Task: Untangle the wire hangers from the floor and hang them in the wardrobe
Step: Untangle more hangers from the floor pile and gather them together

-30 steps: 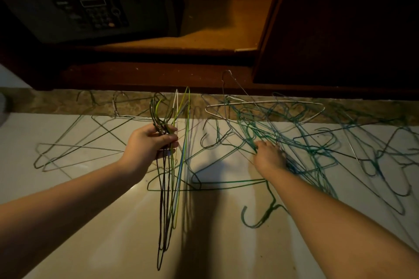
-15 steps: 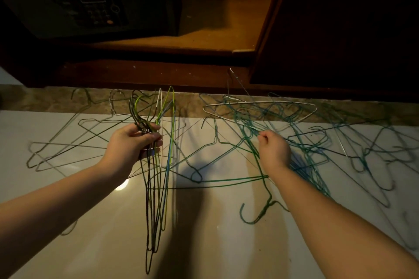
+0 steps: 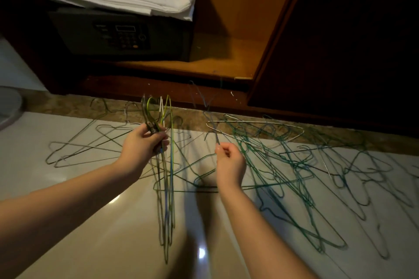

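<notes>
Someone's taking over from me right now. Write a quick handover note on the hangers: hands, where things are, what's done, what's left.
Left hand grips a bundle of hangers by the necks.
Right hand pinches a single hanger at the edge of the tangle.
Loose hangers lie on the floor at left.
Done: one bundle gathered. Left: free the rest, hang all in the wardrobe.

The floor [image 3: 102, 244] is glossy pale tile, edged beyond both hands by a brown speckled stone strip [image 3: 68, 106]. Left of the left hand [image 3: 145, 145], a few dark wire hangers [image 3: 86, 145] lie flat and overlapping. Right of the right hand [image 3: 230, 165] sprawls a tangle of green hangers [image 3: 283, 179], with a pale hanger [image 3: 256, 122] at its far edge. Between the hands one green hanger [image 3: 186, 190] lies flat.
</notes>
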{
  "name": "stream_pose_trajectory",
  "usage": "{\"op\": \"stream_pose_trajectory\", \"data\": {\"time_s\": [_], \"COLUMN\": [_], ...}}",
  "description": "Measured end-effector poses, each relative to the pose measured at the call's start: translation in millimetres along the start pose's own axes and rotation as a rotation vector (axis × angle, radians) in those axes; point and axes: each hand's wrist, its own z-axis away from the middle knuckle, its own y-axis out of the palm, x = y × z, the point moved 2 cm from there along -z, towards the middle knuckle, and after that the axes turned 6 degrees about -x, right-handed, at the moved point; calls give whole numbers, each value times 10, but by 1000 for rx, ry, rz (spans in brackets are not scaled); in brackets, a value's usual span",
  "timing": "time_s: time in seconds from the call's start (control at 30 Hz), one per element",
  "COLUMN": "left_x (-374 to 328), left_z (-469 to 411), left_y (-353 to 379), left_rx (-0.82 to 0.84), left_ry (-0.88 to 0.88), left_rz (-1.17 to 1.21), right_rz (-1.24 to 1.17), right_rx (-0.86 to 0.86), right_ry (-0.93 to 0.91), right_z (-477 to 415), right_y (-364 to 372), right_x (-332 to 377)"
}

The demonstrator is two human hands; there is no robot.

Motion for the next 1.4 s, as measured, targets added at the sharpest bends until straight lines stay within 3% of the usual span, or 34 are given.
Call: {"op": "stream_pose_trajectory", "data": {"time_s": [0.37,0.6,0.93,1.03,1.27,1.4], "left_x": [-299,-236,-80,-10,122,173], "left_z": [126,80,-97,-212,-332,-413], "left_y": [-30,-81,-229,-284,-543,-723], "left_rx": [11,-10,-88,-124,-185,-208], "left_ry": [136,49,2,-41,-69,-54], "left_rz": [80,211,87,78,39,-12], "right_rz": [-58,-34,14,72,391,455], "right_rx": [143,187,377,467,472,451], "right_ry": [-57,-69,-13,1,23,45], "right_z": [809,820,808,537,-66,-107], "right_y": [242,278,439,615,739,712], "right_x": [474,410,166,57,-394,-650]}}
